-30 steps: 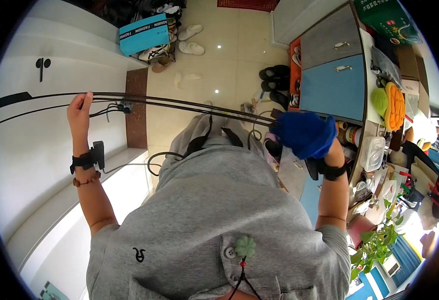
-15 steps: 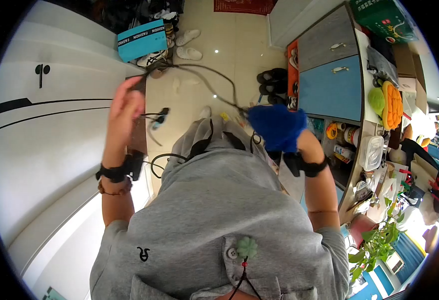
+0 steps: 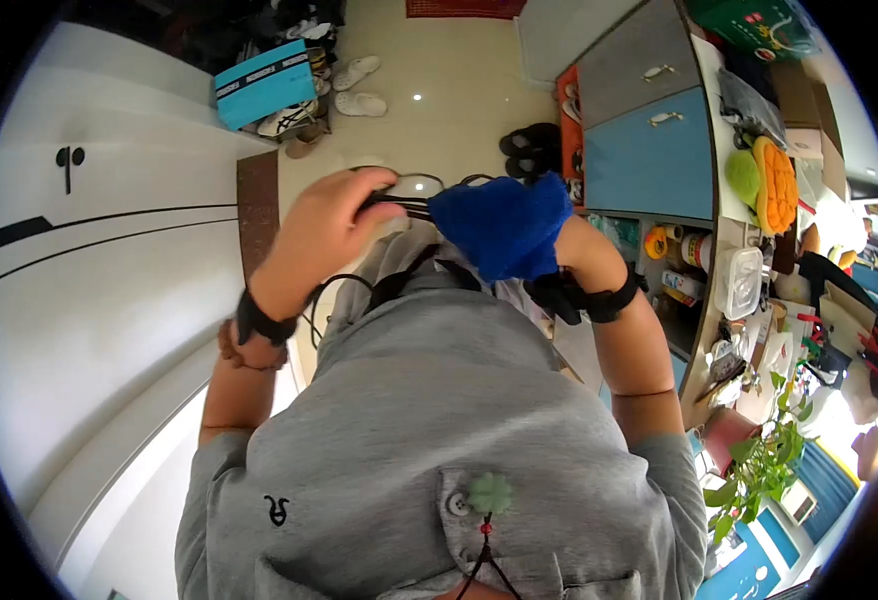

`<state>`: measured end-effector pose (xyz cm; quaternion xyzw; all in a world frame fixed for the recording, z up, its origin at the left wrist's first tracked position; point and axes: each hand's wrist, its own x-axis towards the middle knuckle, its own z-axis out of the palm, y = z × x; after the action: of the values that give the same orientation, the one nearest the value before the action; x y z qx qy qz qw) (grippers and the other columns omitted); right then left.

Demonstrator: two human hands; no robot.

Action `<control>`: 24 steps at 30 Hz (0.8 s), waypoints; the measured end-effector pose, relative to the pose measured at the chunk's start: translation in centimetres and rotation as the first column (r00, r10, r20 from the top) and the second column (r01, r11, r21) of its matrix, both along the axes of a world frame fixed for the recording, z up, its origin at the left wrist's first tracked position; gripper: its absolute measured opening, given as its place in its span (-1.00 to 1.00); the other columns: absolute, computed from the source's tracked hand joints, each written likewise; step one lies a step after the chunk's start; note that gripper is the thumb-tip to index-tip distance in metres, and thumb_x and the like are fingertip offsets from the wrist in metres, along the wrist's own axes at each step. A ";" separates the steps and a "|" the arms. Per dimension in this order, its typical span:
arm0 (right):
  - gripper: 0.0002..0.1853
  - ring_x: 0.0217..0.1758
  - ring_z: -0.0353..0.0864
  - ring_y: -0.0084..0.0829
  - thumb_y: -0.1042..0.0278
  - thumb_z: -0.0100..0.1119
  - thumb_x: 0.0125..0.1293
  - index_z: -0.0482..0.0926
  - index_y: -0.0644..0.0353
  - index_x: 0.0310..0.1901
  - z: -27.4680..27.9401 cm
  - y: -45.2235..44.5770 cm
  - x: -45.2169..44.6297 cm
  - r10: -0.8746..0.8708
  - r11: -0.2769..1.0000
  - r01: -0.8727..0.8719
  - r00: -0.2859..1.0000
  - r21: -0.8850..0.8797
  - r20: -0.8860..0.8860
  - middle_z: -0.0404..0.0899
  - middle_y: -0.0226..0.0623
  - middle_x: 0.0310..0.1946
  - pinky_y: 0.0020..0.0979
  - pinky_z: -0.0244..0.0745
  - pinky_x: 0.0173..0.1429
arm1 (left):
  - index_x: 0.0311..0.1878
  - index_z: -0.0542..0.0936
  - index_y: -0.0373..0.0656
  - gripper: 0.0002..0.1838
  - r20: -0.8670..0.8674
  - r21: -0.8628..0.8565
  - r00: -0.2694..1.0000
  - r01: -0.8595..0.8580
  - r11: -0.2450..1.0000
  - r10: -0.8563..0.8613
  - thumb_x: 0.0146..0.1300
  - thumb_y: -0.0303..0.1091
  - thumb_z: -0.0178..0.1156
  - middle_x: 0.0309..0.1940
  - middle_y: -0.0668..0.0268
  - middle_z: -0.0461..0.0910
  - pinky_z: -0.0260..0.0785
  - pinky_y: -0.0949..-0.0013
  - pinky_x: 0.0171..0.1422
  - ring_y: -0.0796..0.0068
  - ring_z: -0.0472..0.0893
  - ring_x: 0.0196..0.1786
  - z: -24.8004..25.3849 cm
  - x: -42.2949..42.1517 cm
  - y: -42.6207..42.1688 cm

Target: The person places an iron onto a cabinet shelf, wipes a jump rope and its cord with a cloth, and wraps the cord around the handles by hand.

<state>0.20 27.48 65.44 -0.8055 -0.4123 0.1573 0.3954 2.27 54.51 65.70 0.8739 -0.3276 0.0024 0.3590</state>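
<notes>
In the head view, my left hand (image 3: 324, 230) is closed around a looped black cable (image 3: 414, 206), thumb and fingers pinching it in front of my waist. Strands of the cable stretch across to a blue cloth (image 3: 504, 228), which wraps over my right hand (image 3: 581, 248). Most of the right fingers are hidden by the cloth, which bunches where the cable enters it. Both hands are close together, with a short length of cable between them. Black straps circle both wrists.
White cabinets (image 3: 109, 240) line the left side. On the right stands a blue-and-grey cabinet (image 3: 649, 150) with open shelves. A blue shoebox (image 3: 264, 85), white clogs (image 3: 359, 103) and black shoes (image 3: 531, 150) are on the floor side ahead. A potted plant (image 3: 754, 460) is at right.
My left hand has moved right and closed on the cable, which earlier hung in a wide loop. My right hand with the blue cloth has shifted left, so the hands are nearer each other.
</notes>
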 end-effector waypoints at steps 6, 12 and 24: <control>-0.57 0.06 0.55 -0.15 0.24 0.29 0.15 0.57 0.26 0.04 -1.6 -6.2 -2.8 -0.079 0.974 0.084 0.996 0.211 -0.029 0.57 -0.09 0.01 -0.27 0.40 0.20 | -0.03 0.54 -0.15 -0.65 -0.168 0.107 0.982 -0.068 0.992 0.085 0.18 -0.19 0.29 -0.27 0.12 0.60 0.40 0.29 -0.23 0.15 0.58 -0.31 0.3 1.8 2.9; -0.55 0.05 0.54 -0.11 0.25 0.28 0.12 0.57 0.20 0.06 -2.8 -10.5 -5.8 -0.195 0.919 0.295 0.917 0.263 -0.347 0.57 -0.10 0.02 -0.25 0.43 0.12 | 0.02 0.55 -0.16 -0.71 -0.112 0.240 0.989 -0.063 0.969 0.092 0.28 -0.29 0.21 -0.12 0.13 0.62 0.44 0.33 -0.06 0.16 0.60 -0.13 -1.7 3.7 5.7; -0.55 0.01 0.55 -0.06 0.27 0.26 0.07 0.59 0.09 0.06 -5.7 -7.3 -3.0 -0.268 0.911 0.301 0.952 0.281 -0.150 0.58 -0.13 0.01 -0.24 0.48 0.00 | 0.06 0.57 -0.29 -0.69 -0.517 -0.033 0.855 0.024 0.999 -0.038 0.41 -0.32 0.01 -0.07 0.20 0.63 0.37 0.43 0.08 0.40 0.58 -0.03 0.3 2.8 2.0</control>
<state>-2.81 20.17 59.77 -0.7779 -0.2875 0.0767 0.5534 5.02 56.51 66.00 0.8325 -0.2329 -0.2343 0.4448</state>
